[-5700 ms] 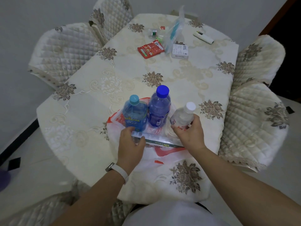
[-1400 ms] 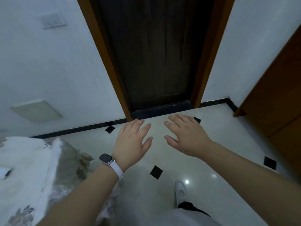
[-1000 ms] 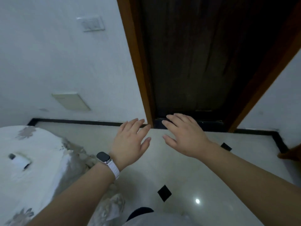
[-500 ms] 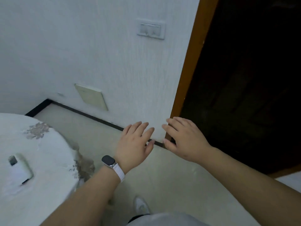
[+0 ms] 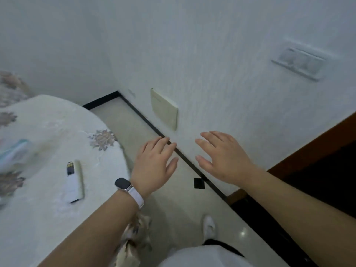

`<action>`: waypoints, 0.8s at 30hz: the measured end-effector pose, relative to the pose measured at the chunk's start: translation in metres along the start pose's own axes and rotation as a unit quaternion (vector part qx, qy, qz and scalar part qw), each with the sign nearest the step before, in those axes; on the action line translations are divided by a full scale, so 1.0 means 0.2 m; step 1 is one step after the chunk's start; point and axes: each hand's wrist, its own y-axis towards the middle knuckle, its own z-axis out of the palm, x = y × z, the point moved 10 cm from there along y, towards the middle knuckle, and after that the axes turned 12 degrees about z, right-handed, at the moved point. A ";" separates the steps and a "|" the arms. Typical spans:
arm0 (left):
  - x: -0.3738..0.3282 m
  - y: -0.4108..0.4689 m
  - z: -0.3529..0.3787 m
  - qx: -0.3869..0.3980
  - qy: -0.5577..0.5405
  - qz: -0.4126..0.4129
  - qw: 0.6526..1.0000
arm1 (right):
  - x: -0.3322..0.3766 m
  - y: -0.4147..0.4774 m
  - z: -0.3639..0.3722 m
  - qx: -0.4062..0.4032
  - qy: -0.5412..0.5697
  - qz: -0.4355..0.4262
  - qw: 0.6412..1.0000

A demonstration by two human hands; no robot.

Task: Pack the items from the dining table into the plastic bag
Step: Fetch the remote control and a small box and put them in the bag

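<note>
The dining table (image 5: 38,218) with its cream flowered cloth fills the lower left. A white remote-like device (image 5: 74,181) lies flat on it near the edge. At the far left edge lies a blurred teal and clear packet (image 5: 13,153). My left hand (image 5: 154,164), with a white-strapped watch on the wrist, hovers over the floor just right of the table, fingers spread and empty. My right hand (image 5: 223,158) hovers beside it in front of the wall, also spread and empty. The plastic bag and the bottles are out of view.
A white wall stands close ahead with a cream cover plate (image 5: 163,109) low down and a switch panel (image 5: 298,63) up right. A dark doorway with a brown frame (image 5: 308,143) is at right. Pale tiled floor with a black skirting line runs between table and wall.
My view has swung left from the dark doorway toward the wall and table, so more of the table and the white device came in. Both hands stay spread and empty.
</note>
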 end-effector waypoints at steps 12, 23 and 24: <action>0.69 0.27 0.09 0.047 0.108 -0.199 0.973 | 0.17 0.99 0.36 0.044 0.104 -0.180 0.977; 1.07 0.27 -0.02 0.047 0.184 -0.391 0.901 | 0.49 1.62 0.46 0.057 0.159 -0.341 0.925; 1.11 0.21 -0.04 0.045 0.186 -0.416 0.889 | 0.56 1.63 0.46 0.055 0.168 -0.361 0.916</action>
